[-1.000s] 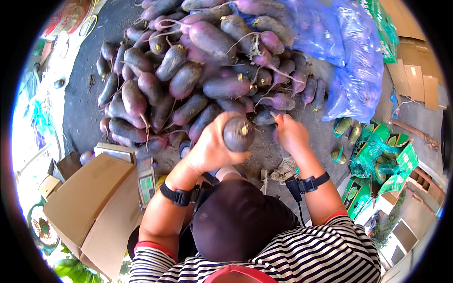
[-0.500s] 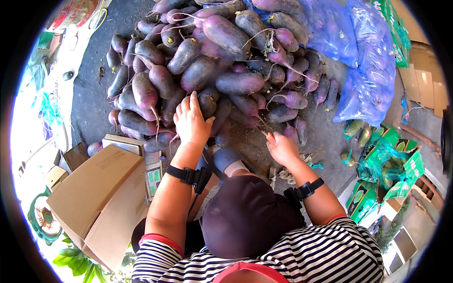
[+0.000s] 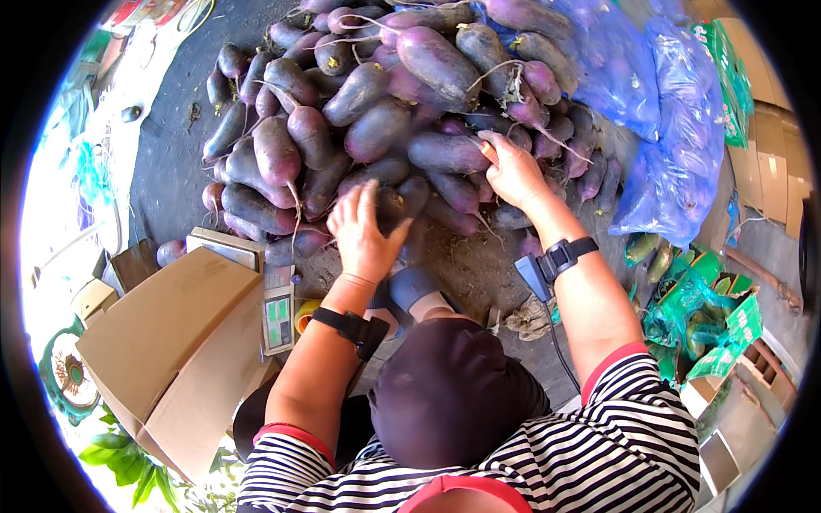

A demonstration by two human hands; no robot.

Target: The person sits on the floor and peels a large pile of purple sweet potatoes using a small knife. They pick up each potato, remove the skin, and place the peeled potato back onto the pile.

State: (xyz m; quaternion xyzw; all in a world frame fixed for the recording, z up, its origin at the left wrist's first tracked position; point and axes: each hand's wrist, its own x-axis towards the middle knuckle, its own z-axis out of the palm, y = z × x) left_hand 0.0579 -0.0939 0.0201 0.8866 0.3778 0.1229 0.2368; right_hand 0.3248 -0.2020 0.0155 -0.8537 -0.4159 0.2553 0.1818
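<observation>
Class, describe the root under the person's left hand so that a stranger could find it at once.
Start at the big pile of purple roots on the ground. At its near edge, beside the cardboard box, the left hand lies over one dark root. It is short, rounded and nearly black, unlike its long purple neighbours.

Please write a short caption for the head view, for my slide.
Left hand and right hand reach into a pile of purple radishes beside a cardboard box.

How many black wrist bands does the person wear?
2. One black wrist band is on the left forearm, below the left hand. The other black wrist band is on the right forearm, below the right hand.
</observation>
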